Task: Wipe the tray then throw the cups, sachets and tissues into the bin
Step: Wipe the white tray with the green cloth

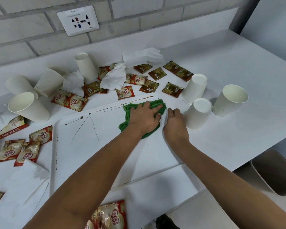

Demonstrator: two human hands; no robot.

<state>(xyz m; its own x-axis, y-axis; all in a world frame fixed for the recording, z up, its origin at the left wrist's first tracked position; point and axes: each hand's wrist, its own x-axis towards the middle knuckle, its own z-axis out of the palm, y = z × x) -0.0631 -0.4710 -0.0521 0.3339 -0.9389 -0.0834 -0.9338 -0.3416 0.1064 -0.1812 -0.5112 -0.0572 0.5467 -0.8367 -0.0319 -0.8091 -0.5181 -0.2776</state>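
A white tray (82, 146) lies on the counter with brown spill lines across its left and far parts. My left hand (145, 118) presses a green cloth (157, 103) onto the tray's far right corner. My right hand (175, 124) curls over the tray's right rim. White paper cups stand or lie around it: one on its side at the left (28, 107), two upside down at the right (198, 113), one upright (229, 100). Coffee-mate sachets (69, 100) and brown sachets (157, 73) are scattered behind the tray. Crumpled tissues (113, 76) lie among them.
A grey bin (274, 172) stands on the floor below the counter's right edge. More sachets (18, 151), a torn sachet box (10, 129) and a flat tissue (28, 179) lie left of the tray. A wall socket (78, 20) sits on the brick wall behind.
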